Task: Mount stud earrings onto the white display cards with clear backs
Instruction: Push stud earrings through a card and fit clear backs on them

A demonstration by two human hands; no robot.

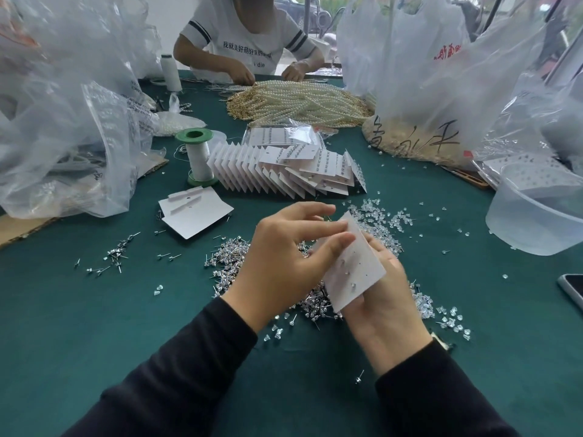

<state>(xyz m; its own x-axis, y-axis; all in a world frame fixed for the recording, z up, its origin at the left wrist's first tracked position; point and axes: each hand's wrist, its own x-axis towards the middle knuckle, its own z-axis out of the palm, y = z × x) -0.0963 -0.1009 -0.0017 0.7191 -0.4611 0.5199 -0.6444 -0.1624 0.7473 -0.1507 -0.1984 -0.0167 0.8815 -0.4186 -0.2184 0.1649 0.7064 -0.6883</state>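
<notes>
At the near centre of the green worktop (94,310): one white display card (358,269), held tilted above the surface, with a few studs seated in its face.

- Right hand (386,310): under the card, fingers curled behind it, its grip clamped on the card's lower part.
- Left hand (280,260): fingers stretched across to the card's upper left edge, fingertips touching it. The thumb is hidden, so I cannot tell whether this grip pinches anything.
- Beneath both hands: a heap of loose stud earrings (227,257) with silver posts, strays scattered to the left.
- Just beyond and right of the card: clear backs (378,212), spread loosely.
- Further back: filled cards (284,175), fanned in an overlapping row. Blank cards (197,214) lie in a small stack to their left, near a green-ended spool (198,156) standing upright.
- Right edge: translucent tub (536,222) and the corner of a phone (572,288).
- Far side: pearl strands (299,99) heaped before a second person (246,42), with plastic bags (63,121) on both flanks.
</notes>
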